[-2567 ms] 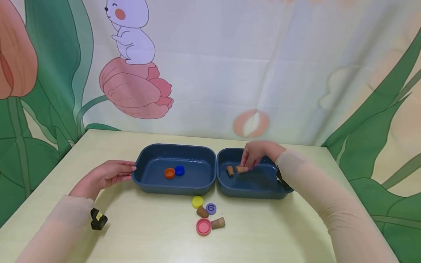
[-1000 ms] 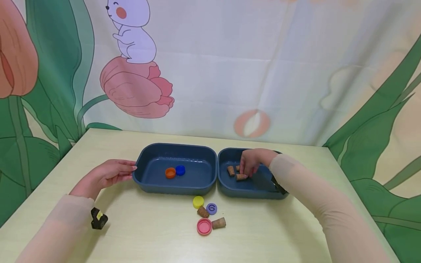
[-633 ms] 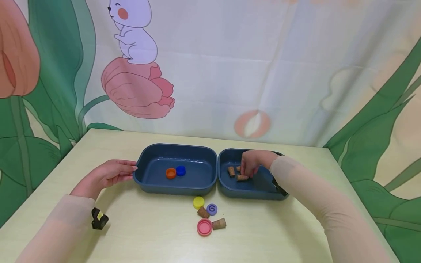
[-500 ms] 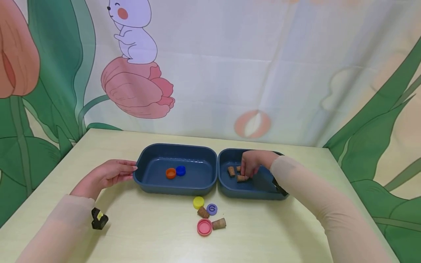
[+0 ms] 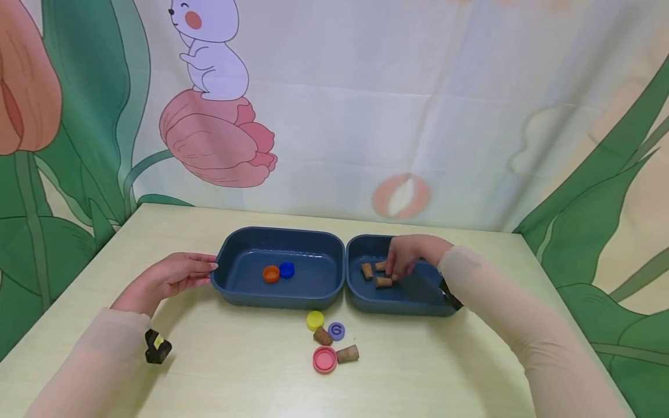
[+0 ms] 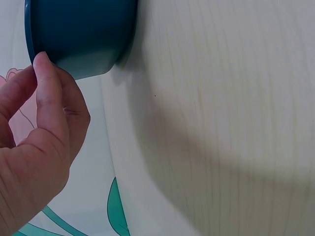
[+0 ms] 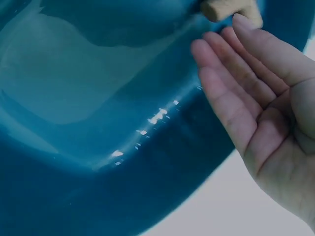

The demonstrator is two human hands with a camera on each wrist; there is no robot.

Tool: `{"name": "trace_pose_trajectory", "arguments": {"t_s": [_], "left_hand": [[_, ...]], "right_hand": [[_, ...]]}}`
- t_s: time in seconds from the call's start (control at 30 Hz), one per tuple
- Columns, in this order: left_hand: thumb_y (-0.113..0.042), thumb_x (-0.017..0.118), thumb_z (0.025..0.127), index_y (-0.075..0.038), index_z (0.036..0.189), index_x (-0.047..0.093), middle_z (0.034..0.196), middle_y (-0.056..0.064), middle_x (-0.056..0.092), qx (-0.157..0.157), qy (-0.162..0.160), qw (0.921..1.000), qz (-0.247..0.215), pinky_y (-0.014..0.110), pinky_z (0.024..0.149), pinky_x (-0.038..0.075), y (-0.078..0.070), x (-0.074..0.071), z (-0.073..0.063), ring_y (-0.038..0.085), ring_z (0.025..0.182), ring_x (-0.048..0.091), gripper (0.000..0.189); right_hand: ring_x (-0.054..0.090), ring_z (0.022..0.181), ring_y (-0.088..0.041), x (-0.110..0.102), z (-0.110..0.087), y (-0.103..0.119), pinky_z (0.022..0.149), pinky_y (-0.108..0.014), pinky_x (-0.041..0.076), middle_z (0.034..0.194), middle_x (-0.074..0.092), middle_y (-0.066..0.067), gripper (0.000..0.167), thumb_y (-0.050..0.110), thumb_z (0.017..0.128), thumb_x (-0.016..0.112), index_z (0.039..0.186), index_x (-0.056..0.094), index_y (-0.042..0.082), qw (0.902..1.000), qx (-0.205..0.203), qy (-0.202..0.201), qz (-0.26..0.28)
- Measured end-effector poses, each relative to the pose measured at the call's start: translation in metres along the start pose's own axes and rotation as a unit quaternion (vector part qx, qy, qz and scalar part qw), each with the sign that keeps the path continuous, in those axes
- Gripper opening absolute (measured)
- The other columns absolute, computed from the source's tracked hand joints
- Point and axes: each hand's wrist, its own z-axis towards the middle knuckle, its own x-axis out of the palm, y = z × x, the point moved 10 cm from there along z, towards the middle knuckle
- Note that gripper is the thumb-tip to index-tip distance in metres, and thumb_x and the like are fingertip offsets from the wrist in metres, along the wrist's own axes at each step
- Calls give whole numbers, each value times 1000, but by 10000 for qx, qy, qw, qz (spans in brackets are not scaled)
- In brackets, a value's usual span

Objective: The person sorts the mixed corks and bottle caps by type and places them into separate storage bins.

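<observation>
In the head view, my left hand (image 5: 169, 276) pinches the left end of a dark blue tray (image 5: 225, 290); the left wrist view shows thumb and finger on its rim (image 6: 29, 29). An orange bottle cap (image 5: 270, 274) and a blue bottle cap (image 5: 286, 270) lie inside. My right hand (image 5: 407, 255) reaches down into the second blue tray (image 5: 402, 307), beside three corks (image 5: 384, 282). In the right wrist view its fingers (image 7: 226, 103) are extended and loosely bent, holding nothing. The thumb tip is close to a cork (image 7: 224, 9); whether it touches is unclear.
On the table before the trays lie a yellow cap (image 5: 315, 320), a purple cap (image 5: 337, 331) marked 6, a pinkish-red cap (image 5: 324, 360) and two corks (image 5: 347, 354). The trays stand side by side. A printed curtain (image 5: 324, 116) hangs behind the table.
My right hand has set a cork down in the right tray, let go and drawn slightly back to the right. Three corks now show there. The left hand stays on its tray.
</observation>
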Motion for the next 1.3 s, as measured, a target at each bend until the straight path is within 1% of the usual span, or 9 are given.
{"name": "trace_pose_trajectory", "arguments": {"t_s": [0.17,0.33,0.47,0.6,0.73,0.97,1.07,1.2,1.3], "left_hand": [[-11,54,106,14,150,34,86,-10,75,-8,-5,10000,6,17,77,62,1,-2,0,2,77,72,55],[-11,54,106,14,151,33,86,-10,74,-10,-5,10000,3,17,78,62,0,-1,1,2,77,72,55],[-11,54,106,14,150,34,86,-10,74,-14,4,10000,-16,17,79,62,0,0,1,2,77,72,55],[-10,53,106,14,150,34,86,-10,74,-6,3,10000,-31,17,77,62,0,0,1,2,76,72,54],[-10,54,105,14,149,36,86,-10,75,-17,4,10000,-45,17,77,62,0,-1,1,2,76,72,53],[-11,54,105,13,149,36,86,-9,75,-50,-8,10000,-34,17,78,62,0,-1,0,2,76,72,53],[-11,54,106,13,149,36,86,-9,75,-52,-6,10000,-34,18,78,62,1,-1,0,2,77,72,53],[-10,53,106,14,150,34,87,-9,74,-40,-2,10000,-6,18,79,62,1,-2,0,2,77,72,54],[-11,53,106,14,151,33,87,-9,74,-43,4,10000,5,17,79,62,1,-2,0,2,77,72,55]], "right_hand": [[71,86,-16,-22,-19,6,79,-28,61,108,78,-14,31,10,96,66,124,71,-1,9972,-415,-629,12],[73,92,-23,-44,-54,22,83,-35,61,106,78,-16,28,12,98,65,120,70,-4,9822,-1064,-1544,103],[73,95,-22,-50,-84,36,85,-38,61,105,78,-13,23,14,98,67,116,73,0,9687,-1340,-2085,110],[71,89,-16,-46,-110,44,80,-32,60,103,78,-9,20,15,99,67,114,74,4,9618,-1367,-2363,201],[68,85,-10,-39,-131,49,77,-27,58,104,78,-7,18,15,99,67,113,75,7,9558,-1394,-2545,471],[71,86,-11,-12,-156,68,76,-22,59,104,78,-7,15,11,97,69,110,75,7,9345,-2009,-2776,963],[73,89,-11,3,-156,78,78,-20,61,105,78,-7,14,11,97,70,109,76,7,9316,-2218,-2695,1017],[74,93,-11,25,-150,89,81,-18,61,108,77,-8,13,11,97,70,108,75,7,9342,-2355,-2434,1122],[72,89,-6,40,-142,96,79,-17,60,106,77,-8,13,11,97,69,107,75,7,9354,-2417,-2273,1220]]}}
